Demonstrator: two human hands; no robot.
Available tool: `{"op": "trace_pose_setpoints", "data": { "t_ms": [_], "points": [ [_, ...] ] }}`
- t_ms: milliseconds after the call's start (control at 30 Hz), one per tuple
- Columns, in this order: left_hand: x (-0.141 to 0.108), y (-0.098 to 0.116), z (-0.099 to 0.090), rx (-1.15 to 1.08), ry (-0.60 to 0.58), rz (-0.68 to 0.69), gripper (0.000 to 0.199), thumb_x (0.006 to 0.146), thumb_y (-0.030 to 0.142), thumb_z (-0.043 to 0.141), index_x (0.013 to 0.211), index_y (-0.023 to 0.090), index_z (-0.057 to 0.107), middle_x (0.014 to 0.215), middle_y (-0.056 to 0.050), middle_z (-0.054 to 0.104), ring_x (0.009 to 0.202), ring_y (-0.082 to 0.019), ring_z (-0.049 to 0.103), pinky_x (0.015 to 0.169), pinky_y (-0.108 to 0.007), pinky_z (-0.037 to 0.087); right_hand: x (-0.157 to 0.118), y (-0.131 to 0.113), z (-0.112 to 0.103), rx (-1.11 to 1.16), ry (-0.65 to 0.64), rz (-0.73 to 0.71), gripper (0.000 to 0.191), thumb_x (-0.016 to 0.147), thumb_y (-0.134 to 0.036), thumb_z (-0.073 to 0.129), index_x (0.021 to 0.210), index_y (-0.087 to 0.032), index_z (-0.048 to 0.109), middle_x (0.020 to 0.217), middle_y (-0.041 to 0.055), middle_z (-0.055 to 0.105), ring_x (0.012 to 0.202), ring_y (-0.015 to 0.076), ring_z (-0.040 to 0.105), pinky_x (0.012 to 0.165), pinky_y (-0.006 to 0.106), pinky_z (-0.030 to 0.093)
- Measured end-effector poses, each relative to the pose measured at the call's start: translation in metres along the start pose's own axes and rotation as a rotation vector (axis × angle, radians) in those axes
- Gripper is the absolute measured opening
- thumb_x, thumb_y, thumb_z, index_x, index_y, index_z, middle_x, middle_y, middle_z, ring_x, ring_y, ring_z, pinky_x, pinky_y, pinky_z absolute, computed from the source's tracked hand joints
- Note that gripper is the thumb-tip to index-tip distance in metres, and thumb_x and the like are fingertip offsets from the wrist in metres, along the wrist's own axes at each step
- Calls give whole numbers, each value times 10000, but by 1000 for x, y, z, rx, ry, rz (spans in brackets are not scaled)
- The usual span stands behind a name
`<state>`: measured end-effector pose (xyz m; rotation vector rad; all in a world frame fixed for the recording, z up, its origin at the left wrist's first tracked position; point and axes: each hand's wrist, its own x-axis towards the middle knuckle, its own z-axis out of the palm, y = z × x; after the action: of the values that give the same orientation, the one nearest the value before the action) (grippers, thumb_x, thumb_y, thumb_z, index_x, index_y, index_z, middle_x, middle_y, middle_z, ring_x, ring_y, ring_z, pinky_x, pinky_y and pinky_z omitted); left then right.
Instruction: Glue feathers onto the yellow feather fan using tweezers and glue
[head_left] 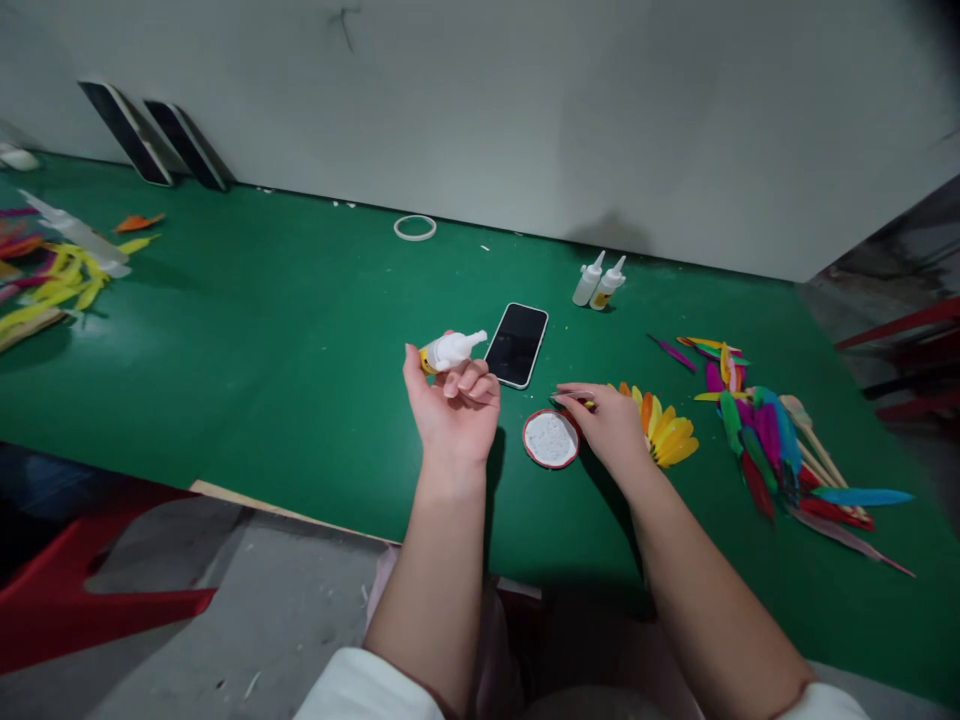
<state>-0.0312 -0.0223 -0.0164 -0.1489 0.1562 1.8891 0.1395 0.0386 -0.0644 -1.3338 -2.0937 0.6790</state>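
In my left hand [459, 405] lies a small white glue bottle [452, 352] with a yellow label, its nozzle pointing right. The fingers are curled around it. My right hand [604, 420] is pinched at the far right rim of a round white disc [551, 440] with a red edge. Something thin and partly shiny shows at those fingertips, too small to name. Beside the right hand, partly hidden by it, is a fan of yellow and orange feathers [671, 440]. A phone [517, 343] with a dark screen lies just beyond both hands.
Two small bottles [598, 283] stand near the wall, left of colourful loose feathers [772, 435] and wooden sticks [817, 445]. A white ring [415, 228] lies at the back. More feathers [67, 280] and a clear bottle [79, 235] are far left. A red chair [97, 590] stands at the front left.
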Motion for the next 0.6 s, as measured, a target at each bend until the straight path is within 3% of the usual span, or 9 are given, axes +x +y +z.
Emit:
{"op": "trace_pose_setpoints", "data": {
  "t_ms": [200, 600],
  "points": [
    [-2, 1, 1, 0, -3, -2, 369, 848, 488, 438, 747, 157, 567, 374, 69, 324, 385, -48, 389, 386, -155, 297, -3, -1, 7, 96, 58, -69, 160, 778, -297, 589, 848, -239, 721, 872, 19, 721, 843, 190, 652, 758, 324, 501],
    [-4, 2, 4, 65, 20, 30, 392, 859, 489, 415, 713, 154, 558, 375, 69, 307, 381, -45, 386, 385, -153, 309, -2, -2, 13, 17, -11, -75, 149, 780, -277, 591, 845, -240, 719, 881, 22, 720, 833, 191, 646, 750, 317, 495]
  ]
}}
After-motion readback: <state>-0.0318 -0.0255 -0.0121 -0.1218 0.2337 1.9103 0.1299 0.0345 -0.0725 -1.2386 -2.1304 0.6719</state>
